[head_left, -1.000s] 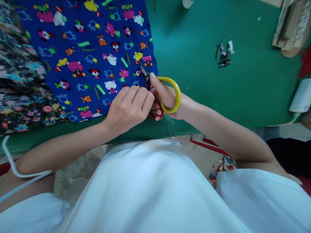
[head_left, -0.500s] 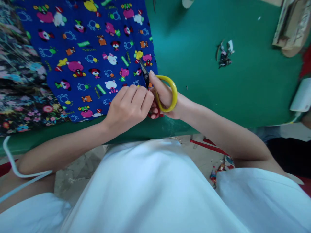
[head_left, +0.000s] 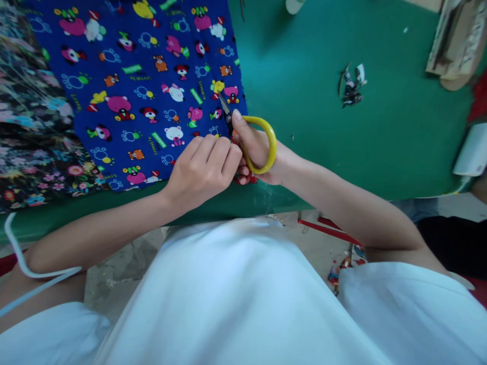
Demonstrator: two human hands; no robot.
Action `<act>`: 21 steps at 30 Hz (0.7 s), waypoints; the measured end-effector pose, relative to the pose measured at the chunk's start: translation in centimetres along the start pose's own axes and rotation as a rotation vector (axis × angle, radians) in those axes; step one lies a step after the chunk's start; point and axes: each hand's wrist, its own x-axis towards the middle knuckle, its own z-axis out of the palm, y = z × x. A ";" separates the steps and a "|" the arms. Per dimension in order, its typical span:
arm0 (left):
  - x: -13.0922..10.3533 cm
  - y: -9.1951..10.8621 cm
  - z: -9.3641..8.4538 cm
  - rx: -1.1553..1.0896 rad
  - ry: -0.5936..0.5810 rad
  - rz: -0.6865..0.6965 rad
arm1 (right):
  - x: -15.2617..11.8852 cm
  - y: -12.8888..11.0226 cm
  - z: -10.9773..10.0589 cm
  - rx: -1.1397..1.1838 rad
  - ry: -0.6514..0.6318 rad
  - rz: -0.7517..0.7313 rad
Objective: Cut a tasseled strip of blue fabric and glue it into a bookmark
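Observation:
My right hand [head_left: 254, 147] is closed around a pair of scissors [head_left: 272, 147] with yellow handles. Their dark blades point up and to the left over the blue cartoon-print fabric [head_left: 148, 132], close to its right edge. Curled into a loose fist, my left hand [head_left: 205, 165] touches the fingers of my right hand at the fabric's lower right corner. Its fingertips are hidden from view, so what they hold cannot be made out. A bit of red shows below, by the right fingers.
Dark floral fabric [head_left: 41, 152] lies left of the blue piece on the green table [head_left: 315, 132]. Small dark scraps [head_left: 352, 88] rest to the right. Cardboard [head_left: 456, 45] and a white device [head_left: 472, 150] are at the right edge. A white cord [head_left: 23, 263] hangs at left.
Both hands stay almost in place. The yellow scissor handle has shifted very slightly left and up.

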 end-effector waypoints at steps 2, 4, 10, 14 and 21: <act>0.2 0.0 -0.1 0.052 0.012 0.023 | 0.0 0.1 0.0 -0.007 -0.008 -0.014; 0.3 0.0 -0.2 0.090 0.027 0.038 | 0.0 0.3 -0.1 -0.010 -0.017 -0.020; 0.2 0.0 -0.1 0.101 0.049 0.040 | -0.2 0.3 0.0 0.031 -0.035 -0.063; 0.8 -0.7 -0.9 0.018 -0.096 -0.024 | -0.2 0.1 0.1 0.056 -0.033 -0.022; 2.5 -5.3 0.0 -0.276 -0.370 -0.285 | -0.1 0.3 -0.3 0.075 -0.023 0.007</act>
